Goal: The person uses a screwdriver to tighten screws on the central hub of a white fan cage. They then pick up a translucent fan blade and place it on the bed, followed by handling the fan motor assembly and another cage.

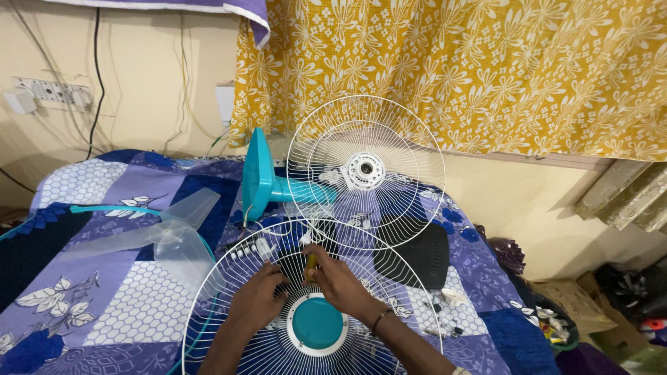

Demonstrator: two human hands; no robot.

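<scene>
A white wire fan grille [229, 292] with a teal round centre cap [317, 323] lies flat on the bed in front of me. My left hand [258, 298] rests on its wires left of the centre. My right hand [340, 281] is closed around a small yellow-handled tool [312, 262] at the grille's far rim. Behind them, the fan lies on its side: a second white wire grille [403, 149] stands upright with the motor hub [365, 169] at its middle, on a teal stand and base [256, 182].
A translucent fan blade [167, 236] lies on the purple patterned bedspread [83, 292] at left. A black flat box [417, 255] sits right of the grilles, with small parts [451, 300] beside it. A yellow floral curtain [451, 69] hangs behind; cluttered floor [611, 305] at right.
</scene>
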